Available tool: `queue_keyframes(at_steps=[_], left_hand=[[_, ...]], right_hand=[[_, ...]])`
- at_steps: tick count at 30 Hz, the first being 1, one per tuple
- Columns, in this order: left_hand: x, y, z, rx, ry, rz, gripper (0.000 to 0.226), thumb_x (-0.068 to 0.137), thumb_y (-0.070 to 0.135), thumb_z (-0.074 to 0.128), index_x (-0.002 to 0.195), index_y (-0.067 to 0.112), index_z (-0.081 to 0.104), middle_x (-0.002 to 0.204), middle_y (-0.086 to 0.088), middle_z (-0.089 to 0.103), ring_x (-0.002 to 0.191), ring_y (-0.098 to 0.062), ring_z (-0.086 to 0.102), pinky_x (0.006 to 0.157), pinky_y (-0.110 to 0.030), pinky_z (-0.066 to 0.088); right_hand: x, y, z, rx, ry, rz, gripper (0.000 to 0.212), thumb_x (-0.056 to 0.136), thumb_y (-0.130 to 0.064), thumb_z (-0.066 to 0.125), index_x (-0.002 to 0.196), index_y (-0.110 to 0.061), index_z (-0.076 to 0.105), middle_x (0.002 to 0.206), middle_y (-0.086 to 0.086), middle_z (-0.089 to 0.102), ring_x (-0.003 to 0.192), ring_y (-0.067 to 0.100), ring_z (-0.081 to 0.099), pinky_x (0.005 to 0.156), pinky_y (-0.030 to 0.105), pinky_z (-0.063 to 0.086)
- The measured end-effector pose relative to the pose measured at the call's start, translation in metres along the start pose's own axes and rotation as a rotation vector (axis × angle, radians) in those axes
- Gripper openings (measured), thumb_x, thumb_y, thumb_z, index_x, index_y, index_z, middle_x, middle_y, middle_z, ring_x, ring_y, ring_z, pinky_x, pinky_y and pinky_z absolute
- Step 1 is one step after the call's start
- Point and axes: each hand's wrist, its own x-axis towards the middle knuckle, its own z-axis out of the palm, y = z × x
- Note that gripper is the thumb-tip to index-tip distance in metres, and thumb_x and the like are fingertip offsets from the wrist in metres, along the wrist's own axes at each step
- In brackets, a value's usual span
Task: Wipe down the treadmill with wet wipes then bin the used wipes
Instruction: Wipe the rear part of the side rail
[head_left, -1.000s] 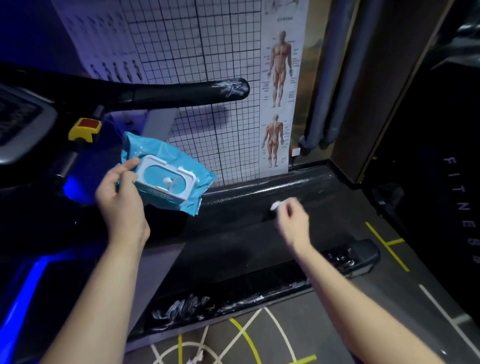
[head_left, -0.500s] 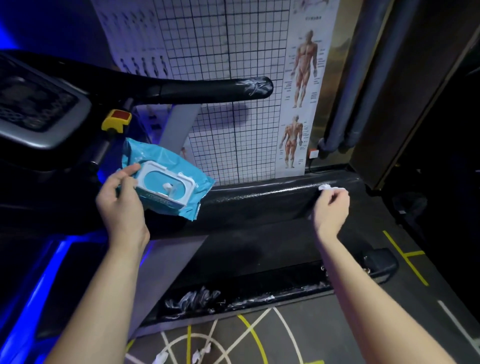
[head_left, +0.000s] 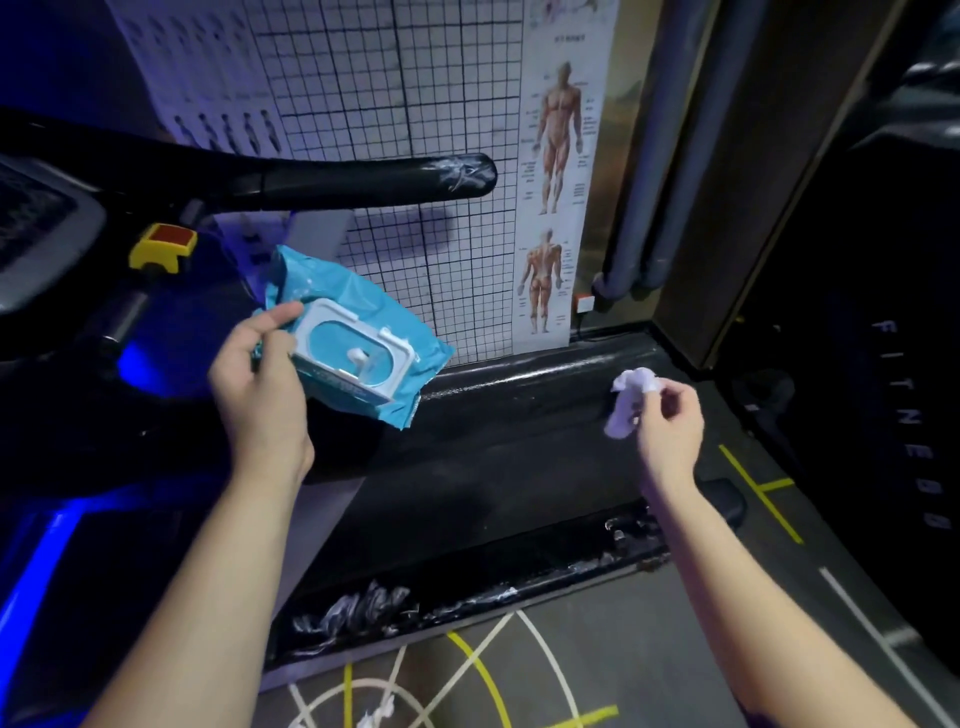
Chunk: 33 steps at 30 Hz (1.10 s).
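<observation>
My left hand (head_left: 257, 379) grips a blue wet-wipe pack (head_left: 358, 332) with a white flip lid, held in the air above the treadmill belt (head_left: 493, 467). My right hand (head_left: 670, 426) pinches a crumpled white wipe (head_left: 628, 400), lifted just off the far side rail (head_left: 535, 374) of the treadmill near its rear end. The black handrail (head_left: 374, 179) runs across above the pack. The console (head_left: 41, 228) sits at the far left, with a yellow and red safety key (head_left: 163, 244) below it.
The near side rail (head_left: 467, 587) carries torn wrapping. A gridded wall chart and anatomy poster (head_left: 558, 171) stand behind the treadmill. Grey pipes (head_left: 660, 156) rise at the corner. Another dark machine (head_left: 883, 364) fills the right. Small white scraps (head_left: 374, 717) lie on the marked floor.
My right hand slid the wipe along the far rail toward the rear, then lifted off it, and the wipe now hangs bunched from my fingers. The left hand kept the pack steady.
</observation>
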Motion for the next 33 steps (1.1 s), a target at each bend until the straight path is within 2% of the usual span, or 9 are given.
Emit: queue_keyframes(at_steps=[3,7,11,16,18,22,25,30,33], left_hand=[[-0.006,-0.004,0.015,0.006,-0.023,-0.025,0.032,0.074,0.018,0.054,0.089,0.029,0.081,0.119,-0.017,0.074,0.118,-0.038,0.066,0.102,-0.052,0.052],[-0.016,-0.005,0.031,0.045,-0.048,-0.035,0.033,0.078,0.017,0.054,0.09,0.031,0.081,0.118,-0.011,0.075,0.118,-0.034,0.067,0.101,-0.05,0.053],[-0.024,-0.001,0.036,0.049,-0.065,0.002,0.032,0.08,0.012,0.052,0.092,0.027,0.078,0.116,-0.012,0.074,0.113,-0.028,0.069,0.096,-0.043,0.055],[-0.019,0.0,0.029,0.03,-0.019,-0.015,0.032,0.08,0.01,0.052,0.093,0.024,0.077,0.117,-0.016,0.074,0.116,-0.034,0.068,0.097,-0.043,0.055],[-0.017,0.001,0.025,0.034,-0.004,-0.015,0.032,0.079,0.01,0.053,0.092,0.025,0.078,0.116,-0.016,0.074,0.116,-0.035,0.068,0.099,-0.045,0.054],[-0.019,0.006,0.023,0.054,-0.008,-0.007,0.032,0.081,0.011,0.052,0.094,0.025,0.077,0.115,-0.013,0.074,0.115,-0.031,0.069,0.097,-0.041,0.055],[-0.02,0.009,0.023,0.056,-0.002,-0.007,0.032,0.081,0.011,0.051,0.096,0.024,0.076,0.115,-0.01,0.074,0.115,-0.029,0.069,0.098,-0.041,0.055],[-0.023,0.011,0.023,0.07,0.006,-0.003,0.032,0.081,0.013,0.05,0.095,0.025,0.076,0.115,-0.011,0.074,0.115,-0.03,0.069,0.096,-0.041,0.056],[-0.025,0.012,0.021,0.069,-0.004,-0.003,0.032,0.082,0.012,0.05,0.095,0.025,0.076,0.112,-0.008,0.074,0.112,-0.027,0.07,0.094,-0.038,0.056]], right_hand=[[0.016,-0.005,-0.005,0.016,0.084,0.0,0.02,0.097,-0.042,0.061,0.101,-0.023,0.063,0.089,-0.014,0.067,0.091,0.008,0.065,0.08,0.026,0.05],[0.006,0.001,0.018,-0.048,-0.097,-0.085,0.02,0.098,-0.033,0.06,0.113,-0.021,0.063,0.101,-0.009,0.068,0.084,-0.001,0.062,0.08,0.017,0.048],[0.009,-0.006,0.023,-0.11,-0.109,-0.085,0.012,0.097,-0.03,0.059,0.098,-0.018,0.06,0.095,-0.008,0.061,0.084,0.014,0.06,0.082,0.031,0.048],[-0.022,-0.023,0.018,-0.229,-0.61,-0.193,0.025,0.1,-0.025,0.054,0.077,-0.02,0.061,0.071,-0.001,0.071,0.067,0.001,0.062,0.063,0.014,0.043],[-0.017,-0.024,0.018,-0.238,-0.681,-0.243,0.02,0.099,-0.023,0.058,0.079,-0.023,0.063,0.076,-0.002,0.073,0.072,0.003,0.065,0.066,0.013,0.046],[0.015,-0.015,0.019,-0.409,-0.561,-0.49,0.005,0.096,-0.02,0.065,0.094,-0.02,0.069,0.087,-0.002,0.062,0.079,0.016,0.058,0.069,0.009,0.036],[0.019,-0.009,0.019,-0.357,-0.402,-0.577,0.006,0.096,-0.015,0.065,0.099,-0.012,0.07,0.093,-0.003,0.058,0.08,0.012,0.055,0.072,0.009,0.035],[0.003,0.0,0.033,-0.136,-0.116,-0.269,0.019,0.093,-0.027,0.068,0.097,-0.013,0.056,0.107,0.001,0.046,0.087,0.013,0.057,0.073,0.022,0.047],[-0.011,0.005,0.045,-0.271,0.027,-0.212,0.035,0.091,-0.047,0.066,0.086,-0.015,0.053,0.099,0.001,0.049,0.087,0.019,0.049,0.074,0.033,0.044]])
